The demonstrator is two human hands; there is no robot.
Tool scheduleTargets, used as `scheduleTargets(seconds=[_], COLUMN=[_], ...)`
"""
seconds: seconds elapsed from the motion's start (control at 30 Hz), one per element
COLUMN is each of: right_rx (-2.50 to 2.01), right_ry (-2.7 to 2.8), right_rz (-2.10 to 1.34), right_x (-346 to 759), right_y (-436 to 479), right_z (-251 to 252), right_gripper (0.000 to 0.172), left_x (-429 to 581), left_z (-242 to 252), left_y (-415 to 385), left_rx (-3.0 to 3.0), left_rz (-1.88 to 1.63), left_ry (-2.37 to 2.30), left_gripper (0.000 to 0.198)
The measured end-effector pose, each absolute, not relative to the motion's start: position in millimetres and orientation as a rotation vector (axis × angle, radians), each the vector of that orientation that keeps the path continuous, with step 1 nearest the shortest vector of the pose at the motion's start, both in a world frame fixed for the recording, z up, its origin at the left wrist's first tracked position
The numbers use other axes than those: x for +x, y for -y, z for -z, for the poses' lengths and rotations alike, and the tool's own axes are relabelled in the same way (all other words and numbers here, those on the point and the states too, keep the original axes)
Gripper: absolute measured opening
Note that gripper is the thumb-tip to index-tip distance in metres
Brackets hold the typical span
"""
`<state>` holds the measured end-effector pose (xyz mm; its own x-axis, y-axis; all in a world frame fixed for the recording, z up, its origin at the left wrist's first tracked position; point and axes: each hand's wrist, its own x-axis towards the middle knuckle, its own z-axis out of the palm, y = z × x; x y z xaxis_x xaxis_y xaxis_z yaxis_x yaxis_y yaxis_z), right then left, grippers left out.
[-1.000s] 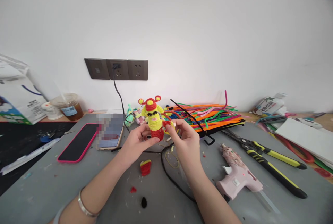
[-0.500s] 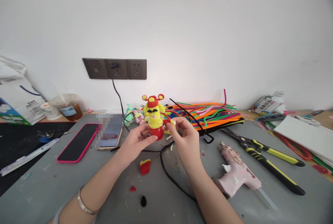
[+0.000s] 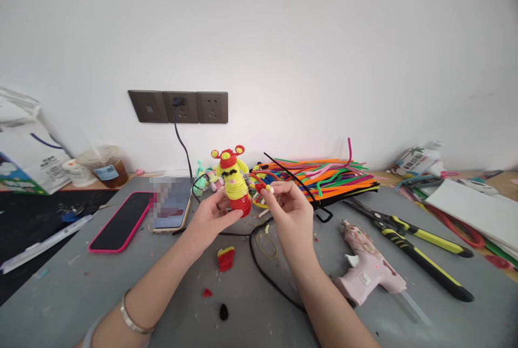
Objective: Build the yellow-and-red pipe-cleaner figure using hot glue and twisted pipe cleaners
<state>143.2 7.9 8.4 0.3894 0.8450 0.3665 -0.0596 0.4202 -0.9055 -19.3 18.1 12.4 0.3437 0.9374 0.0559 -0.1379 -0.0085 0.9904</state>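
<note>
Doll [image 3: 236,185], red and yellow, right there between the two hands, its top leaning left! Over to the left of them, a pink-edged phone [image 3: 121,222] lies flat. Here's the left hand [image 3: 210,221], half curled, thumb and fingers gripping the doll's red base. Below the gap between the hands, a red block [image 3: 225,260]. And the right hand [image 3: 292,213]: thumb and fingertips pinching a small red piece [image 3: 260,186] just beside the doll; touching it, I can't tell. Right of that hand, a glue gun [image 3: 373,270], then pliers [image 3: 421,261].
</note>
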Motion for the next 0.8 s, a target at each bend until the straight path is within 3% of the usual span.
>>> scheduleTargets(seconds=[0.8], right_rx=[-1.000], right_ry=[1.122], right_rz=[-0.687], right_x=[138.5], right_y=[-5.4], right_z=[-5.1], right_gripper=[0.019], left_x=[-22.2], left_z=[-6.1], left_y=[-21.5], left_rx=[1.403], left_rz=[-0.996], left_ry=[-0.910], left_gripper=[0.047])
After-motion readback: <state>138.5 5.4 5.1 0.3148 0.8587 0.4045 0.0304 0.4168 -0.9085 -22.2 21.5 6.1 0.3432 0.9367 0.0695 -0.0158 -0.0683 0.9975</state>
